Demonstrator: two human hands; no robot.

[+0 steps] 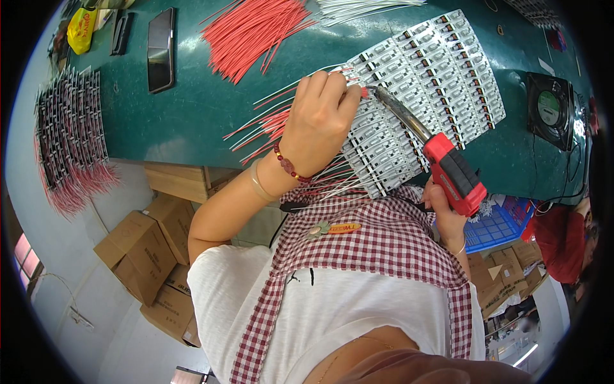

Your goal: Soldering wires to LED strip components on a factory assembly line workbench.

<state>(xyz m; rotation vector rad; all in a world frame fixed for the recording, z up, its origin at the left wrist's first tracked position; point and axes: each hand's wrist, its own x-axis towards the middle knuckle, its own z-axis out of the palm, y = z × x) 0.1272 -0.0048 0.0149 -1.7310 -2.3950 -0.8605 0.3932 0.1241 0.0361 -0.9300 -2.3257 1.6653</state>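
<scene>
Large panels of small white circuit boards (441,70) lie on the green table before me, with red and white wires (256,137) sticking out from their left edge. My left hand (320,115) is closed over that edge, its fingers pinched on red wires whose ends show just past the fingertips. In my right hand (439,201) is a soldering gun (451,173) with a red and black handle. Its dark, bent tip reaches the boards right beside my left fingertips. Whether the tip touches a wire is too small to tell.
Loose red wires (252,35) and white wires (358,8) lie at the back. A phone (161,51) rests left of them. Wired boards (70,121) hang over the left table edge. A black fan (550,109) stands right, above a blue basket (492,230). Cardboard boxes (144,256) sit below left.
</scene>
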